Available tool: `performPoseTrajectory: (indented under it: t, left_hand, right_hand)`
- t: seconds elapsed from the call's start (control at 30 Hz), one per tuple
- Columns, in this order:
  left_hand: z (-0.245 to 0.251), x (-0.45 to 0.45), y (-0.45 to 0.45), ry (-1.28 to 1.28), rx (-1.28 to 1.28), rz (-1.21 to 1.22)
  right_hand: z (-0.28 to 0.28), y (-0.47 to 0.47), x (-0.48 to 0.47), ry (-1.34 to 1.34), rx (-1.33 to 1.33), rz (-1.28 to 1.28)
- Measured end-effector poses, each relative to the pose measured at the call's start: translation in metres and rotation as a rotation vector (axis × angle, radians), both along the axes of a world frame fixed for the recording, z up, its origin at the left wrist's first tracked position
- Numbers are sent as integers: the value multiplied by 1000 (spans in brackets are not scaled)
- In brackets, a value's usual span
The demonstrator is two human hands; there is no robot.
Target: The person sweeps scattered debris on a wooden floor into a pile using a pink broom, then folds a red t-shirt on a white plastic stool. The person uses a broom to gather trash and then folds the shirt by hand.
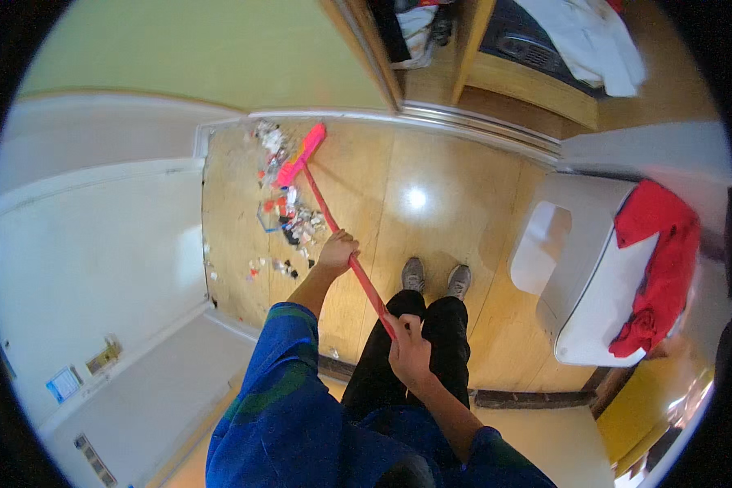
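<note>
My left hand [338, 251] is closed around the middle of a red broom handle [370, 288], and my right hand [410, 351] grips it close to its upper end. The handle runs up and left to a pink broom head [302, 155], which rests on the wooden floor. Against the left side of the head lies scattered litter: white scraps [272, 139], red bits and small dark pieces. More litter [305, 226] spreads below the head, with a clear plastic-looking piece [268, 218] at its left. A few bits [287, 268] lie nearer to my left forearm.
A white door [104, 244] bounds the floor at the left. At the right stands a white and grey stool or cabinet [598, 293] with a red cloth [665, 262] on it. An open sliding wardrobe with its track [482, 125] is at the top; a dark threshold [531, 399] crosses behind my feet.
</note>
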State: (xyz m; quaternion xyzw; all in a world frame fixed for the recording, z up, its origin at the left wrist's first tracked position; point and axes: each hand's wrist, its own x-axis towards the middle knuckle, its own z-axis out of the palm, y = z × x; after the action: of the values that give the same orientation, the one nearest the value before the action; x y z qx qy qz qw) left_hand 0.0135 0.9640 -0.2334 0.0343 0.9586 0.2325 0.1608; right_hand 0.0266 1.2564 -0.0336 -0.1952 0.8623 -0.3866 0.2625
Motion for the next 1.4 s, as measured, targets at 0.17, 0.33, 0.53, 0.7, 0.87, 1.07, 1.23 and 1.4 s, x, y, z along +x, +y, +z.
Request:
performPoseTrajectory:
  t: [0.17,0.33,0.53,0.7,0.87,1.07,1.23,1.4]
  left_hand:
    - [63,54,78,264,113,275]
    - [120,141,208,270,108,800]
    - [87,254,267,214,127,1475]
    - [32,334,256,197,210,2044]
    - [21,368,188,495,104,2210]
    - [51,290,-31,873,628,1954]
    - [141,269,-117,978,380,1822]
    - [176,298,-51,872,319,1890]
  right_hand:
    - [36,83,-11,72,-86,324]
    - [90,150,-49,95,-85,606]
    - [73,10,-34,-183,-88,737]
    - [28,-149,94,-1246,-115,500]
    - [70,-260,185,-1017,-82,903]
    - [172,-360,158,-401,-446,1150]
    - [229,-389,147,-110,-616,850]
    - [247,-383,133,-447,-720,890]
